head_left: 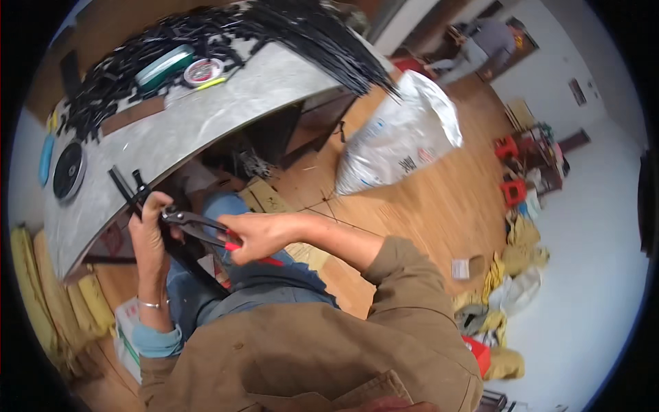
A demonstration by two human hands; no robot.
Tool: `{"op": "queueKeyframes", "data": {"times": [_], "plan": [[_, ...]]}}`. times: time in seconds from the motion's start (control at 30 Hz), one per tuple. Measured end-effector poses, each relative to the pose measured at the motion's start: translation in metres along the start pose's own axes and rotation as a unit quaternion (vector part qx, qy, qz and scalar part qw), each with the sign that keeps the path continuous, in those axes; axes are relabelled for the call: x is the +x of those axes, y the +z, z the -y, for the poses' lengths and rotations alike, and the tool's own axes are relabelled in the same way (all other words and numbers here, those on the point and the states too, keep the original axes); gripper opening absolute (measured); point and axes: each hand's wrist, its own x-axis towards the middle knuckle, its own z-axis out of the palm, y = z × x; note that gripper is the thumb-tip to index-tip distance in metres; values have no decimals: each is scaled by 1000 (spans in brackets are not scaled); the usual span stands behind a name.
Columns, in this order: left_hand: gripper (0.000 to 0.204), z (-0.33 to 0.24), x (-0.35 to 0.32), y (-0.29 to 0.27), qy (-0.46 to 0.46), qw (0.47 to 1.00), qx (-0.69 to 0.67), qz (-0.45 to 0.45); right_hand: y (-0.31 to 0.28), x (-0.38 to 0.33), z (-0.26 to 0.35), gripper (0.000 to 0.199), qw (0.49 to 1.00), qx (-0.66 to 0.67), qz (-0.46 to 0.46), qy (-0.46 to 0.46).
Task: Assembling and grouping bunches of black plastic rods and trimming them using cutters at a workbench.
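1. Head view, centre-left of frame: left hand (pixel 147 230) clenched around a bundle of black strips (pixel 137 192). They are thin, flat and dark; the upper ends stick out above the fist, and the rest runs down to the lower right across the lap.
2. Right hand (pixel 259 235) grips the red handles of the pliers (pixel 195 225). The metal jaws point left and meet the strips right at the left hand. Cannot tell if the jaws are fully closed.
3. Both hands sit just below the front edge of the grey desk (pixel 206 117), over the person's knees.
4. Upper left, on the desk: a big heap of black strips (pixel 137 58), with long ones fanning off the desk's right end at top centre. Also a roll of tape (pixel 204 70), a green flat case (pixel 163 65), and a round black disc (pixel 68 172) at the left end.
5. Right of centre: a white sack (pixel 398 137) on the wooden floor (pixel 439 206). Red stools (pixel 511 189) and a clutter of bags lie along the right side.
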Motion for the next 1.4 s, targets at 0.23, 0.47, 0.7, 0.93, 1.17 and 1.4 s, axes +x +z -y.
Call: {"op": "queueKeyframes", "data": {"times": [0.23, 0.47, 0.7, 0.93, 1.17, 1.4], "plan": [[55, 14, 2, 6, 8, 988, -137, 72, 7, -22, -13, 22, 977, 55, -188, -89], [57, 19, -1, 2, 13, 995, -91, 42, 8, -18, -11, 28, 937, 330, 114, 8], [54, 15, -2, 4, 10, 990, -135, 35, 5, -21, -15, 25, 970, -12, -206, -128], [41, 21, 1, 1, 36, 992, -108, 60, 12, -19, -25, 29, 875, 462, 147, 8], [43, 25, 4, -5, 39, 992, -107, 56, -1, -19, -16, 31, 971, -50, -197, -125], [45, 19, 2, 4, 67, 992, -80, 73, 23, -24, -28, 34, 846, 521, 111, -3]]}}
